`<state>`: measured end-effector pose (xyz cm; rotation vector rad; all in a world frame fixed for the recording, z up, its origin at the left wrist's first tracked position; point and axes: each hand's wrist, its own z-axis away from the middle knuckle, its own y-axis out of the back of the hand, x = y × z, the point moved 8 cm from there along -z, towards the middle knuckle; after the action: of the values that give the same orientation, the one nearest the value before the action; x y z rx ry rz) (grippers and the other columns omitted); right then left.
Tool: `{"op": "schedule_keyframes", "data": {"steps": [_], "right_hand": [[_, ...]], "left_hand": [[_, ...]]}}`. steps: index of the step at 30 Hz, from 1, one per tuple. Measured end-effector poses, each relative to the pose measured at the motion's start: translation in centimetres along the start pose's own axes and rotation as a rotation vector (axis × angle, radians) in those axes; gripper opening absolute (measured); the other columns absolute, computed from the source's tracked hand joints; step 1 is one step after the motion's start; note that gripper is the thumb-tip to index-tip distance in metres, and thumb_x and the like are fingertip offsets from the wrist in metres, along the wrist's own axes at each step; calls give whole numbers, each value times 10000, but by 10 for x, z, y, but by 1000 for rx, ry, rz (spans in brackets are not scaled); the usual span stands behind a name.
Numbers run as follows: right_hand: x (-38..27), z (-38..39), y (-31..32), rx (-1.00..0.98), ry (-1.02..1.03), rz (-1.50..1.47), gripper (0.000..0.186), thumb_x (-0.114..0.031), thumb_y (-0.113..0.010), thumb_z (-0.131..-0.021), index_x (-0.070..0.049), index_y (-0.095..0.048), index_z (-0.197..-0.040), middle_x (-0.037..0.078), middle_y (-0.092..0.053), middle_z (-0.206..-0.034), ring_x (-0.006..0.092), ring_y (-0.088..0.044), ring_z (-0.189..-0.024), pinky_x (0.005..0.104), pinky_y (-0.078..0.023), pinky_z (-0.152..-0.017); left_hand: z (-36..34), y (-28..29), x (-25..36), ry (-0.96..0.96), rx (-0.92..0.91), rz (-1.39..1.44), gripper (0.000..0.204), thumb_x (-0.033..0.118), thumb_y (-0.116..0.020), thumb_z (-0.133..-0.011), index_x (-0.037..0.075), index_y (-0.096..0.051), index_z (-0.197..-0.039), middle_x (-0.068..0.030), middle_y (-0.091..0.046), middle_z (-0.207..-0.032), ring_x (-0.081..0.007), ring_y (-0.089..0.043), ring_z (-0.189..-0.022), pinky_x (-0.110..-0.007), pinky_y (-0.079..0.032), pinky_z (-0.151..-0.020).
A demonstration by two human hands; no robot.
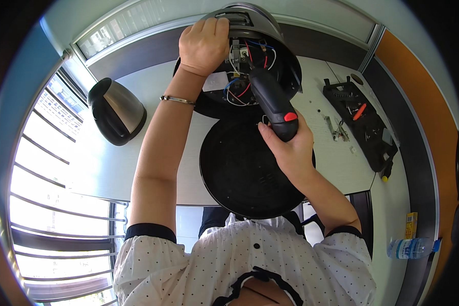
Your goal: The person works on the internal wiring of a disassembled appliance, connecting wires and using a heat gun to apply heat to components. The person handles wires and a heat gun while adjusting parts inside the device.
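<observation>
My left hand [204, 43] grips the upper rim of a round steel appliance [257, 23] tipped on its side, its open underside facing me with red, blue and white wires [242, 84] showing. My right hand [288, 148] holds a black electric screwdriver [271, 102] with a red button, its tip pushed in among the wires. A round black bottom cover [239, 173] lies flat on the white table [132, 153] just under the screwdriver.
A steel and black kettle [116, 111] stands on the table at the left. A black tool case [364, 122] with bits lies open at the right, small screws and parts [336, 127] beside it. A water bottle [410, 248] lies at the lower right. Windows run along the left.
</observation>
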<state>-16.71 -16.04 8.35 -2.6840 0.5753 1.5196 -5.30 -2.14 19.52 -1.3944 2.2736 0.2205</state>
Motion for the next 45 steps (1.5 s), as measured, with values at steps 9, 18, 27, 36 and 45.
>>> {"op": "schedule_keyframes", "data": {"steps": [9, 18, 27, 36, 45], "right_hand": [[1, 1, -8, -9, -30, -71, 602, -124, -734, -776, 98, -435, -1249, 123, -611, -903, 163, -603, -759, 281, -494, -697], [5, 2, -9, 32, -24, -4, 712, -169, -772, -762, 144, -389, -1273, 165, -621, -914, 187, -630, -770, 285, -505, -696], [7, 4, -12, 55, 20, 19, 634, -102, -766, -779, 67, -430, -1289, 68, -605, -917, 98, -609, -759, 228, -505, -706], [-1, 2, -12, 43, 43, 78, 592, -90, -765, -778, 75, -460, -1257, 83, -610, -945, 107, -602, -787, 240, -506, -731], [5, 1, -11, 55, 34, 13, 658, -207, -780, -758, 110, -447, -1228, 178, -638, -872, 238, -648, -744, 308, -514, -689]], "left_hand": [[-1, 1, 1, -1, 16, -1, 154, 107, -597, -608, 132, -546, -752, 21, -476, -628, -139, -528, -577, -266, -409, -468], [-1, 0, 0, 3, 2, 10, 157, 104, -599, -599, 130, -543, -744, 17, -479, -627, -141, -528, -575, -263, -416, -472], [-3, 0, 1, -2, 11, 31, 157, 91, -597, -599, 122, -543, -743, 10, -482, -624, -149, -527, -572, -267, -430, -484], [-2, -1, 2, -18, 3, 21, 152, 95, -595, -600, 120, -538, -739, 9, -482, -628, -149, -529, -575, -267, -437, -490], [-2, -3, 3, -16, 5, 17, 143, 95, -592, -602, 121, -530, -728, 10, -477, -623, -146, -524, -568, -265, -433, -484]]}}
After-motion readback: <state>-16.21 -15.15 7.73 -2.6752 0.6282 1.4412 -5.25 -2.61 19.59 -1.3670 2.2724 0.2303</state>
